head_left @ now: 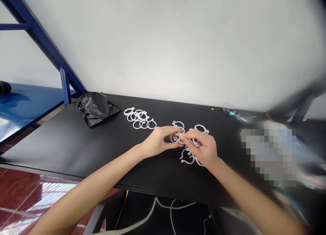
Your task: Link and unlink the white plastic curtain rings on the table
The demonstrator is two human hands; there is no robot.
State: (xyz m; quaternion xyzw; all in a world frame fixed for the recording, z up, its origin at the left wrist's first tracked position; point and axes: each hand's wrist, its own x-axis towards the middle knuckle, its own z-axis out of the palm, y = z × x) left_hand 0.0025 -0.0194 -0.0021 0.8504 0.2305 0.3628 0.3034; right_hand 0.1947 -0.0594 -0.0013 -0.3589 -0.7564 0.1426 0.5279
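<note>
My left hand [158, 142] curves its thumb and fingers around a white plastic curtain ring [172, 137] above the black table. From the other side, my right hand [205, 148] pinches the same ring with thumb and fingertips; the exact spot is partly covered by the fingers. Loose rings, some with a gap in the loop, lie under and around both hands, among them a ring [200, 128] behind the right hand and an open ring [187, 156] in front. Further left rests a pile of similar rings [137, 116] with small eyelets.
A crumpled black plastic bag [95, 107] lies at the left rear of the black table [63, 139]. Eyeglasses [230, 110] sit near the wall at the back right. A blurred, pixelated item [272, 156] occupies the right side. Cables [150, 211] hang below the front edge.
</note>
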